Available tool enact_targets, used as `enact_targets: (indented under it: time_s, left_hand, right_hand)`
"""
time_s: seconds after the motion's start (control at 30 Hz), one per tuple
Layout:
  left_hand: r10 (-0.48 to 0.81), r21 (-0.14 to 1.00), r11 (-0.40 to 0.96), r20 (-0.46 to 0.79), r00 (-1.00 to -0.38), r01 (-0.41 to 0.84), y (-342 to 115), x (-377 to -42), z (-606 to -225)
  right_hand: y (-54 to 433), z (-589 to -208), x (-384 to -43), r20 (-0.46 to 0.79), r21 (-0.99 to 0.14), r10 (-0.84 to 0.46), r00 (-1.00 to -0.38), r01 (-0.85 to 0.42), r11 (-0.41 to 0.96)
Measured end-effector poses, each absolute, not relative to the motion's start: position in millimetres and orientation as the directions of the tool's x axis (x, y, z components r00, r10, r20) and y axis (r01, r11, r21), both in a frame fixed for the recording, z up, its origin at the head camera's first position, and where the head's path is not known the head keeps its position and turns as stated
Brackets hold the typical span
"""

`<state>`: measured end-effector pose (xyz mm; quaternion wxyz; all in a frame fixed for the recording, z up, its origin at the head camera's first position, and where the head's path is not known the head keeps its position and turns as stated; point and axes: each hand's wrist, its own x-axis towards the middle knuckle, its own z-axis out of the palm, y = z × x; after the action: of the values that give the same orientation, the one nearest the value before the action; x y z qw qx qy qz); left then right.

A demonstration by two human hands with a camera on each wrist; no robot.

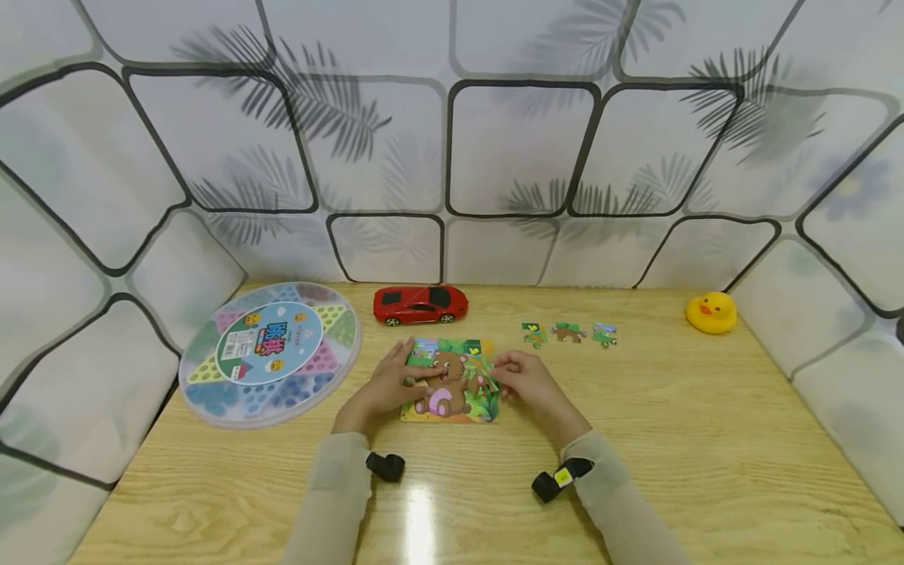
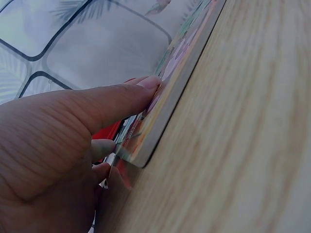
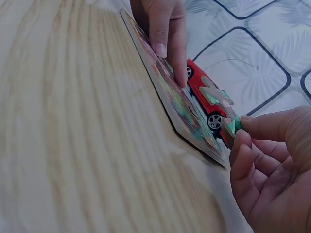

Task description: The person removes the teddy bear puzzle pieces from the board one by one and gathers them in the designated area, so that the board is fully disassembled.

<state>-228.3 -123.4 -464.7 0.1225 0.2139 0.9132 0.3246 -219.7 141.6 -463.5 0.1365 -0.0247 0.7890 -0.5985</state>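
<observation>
A bear jigsaw puzzle lies flat on the wooden table in front of the person. Along its left side, the left hand rests with fingers spread over the picture. In the left wrist view, its thumb presses on the puzzle's face near the edge. At the opposite side, the right hand pinches a puzzle piece between thumb and fingertips. That piece is tilted up above the board in the right wrist view, with its green printed side partly showing. Three loose puzzle pieces lie in a row behind the right hand.
A red toy car stands behind the puzzle. To the left is a round Chinese checkers box; at the far right sits a yellow rubber duck. A patterned fabric wall borders the table at the back and sides.
</observation>
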Motion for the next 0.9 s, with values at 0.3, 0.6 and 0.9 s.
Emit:
enact_targets:
  time_s: [0.3,0.6,0.9]
  left_hand:
    - [0.466,0.640,0.702,-0.084,-0.881,0.311,-123.1,-229.6,-467.5]
    - [0.464,0.648,0.697,-0.083,-0.882,0.306,-123.0,-230.0,-468.8]
    - [0.473,0.644,0.699,-0.090,-0.876,0.312,-123.2,-229.4,-466.1]
  right_hand:
    - [169.7,-461.6,-223.0,-0.116,-0.958,-0.213,-0.970,0.053,0.282]
    - [205.9,-457.5,-225.4,-0.102,-0.957,-0.168,-0.981,0.051,0.287]
    - [250.9,-451.9,-226.1,-0.103,-0.956,-0.071,-0.992,0.080,0.282]
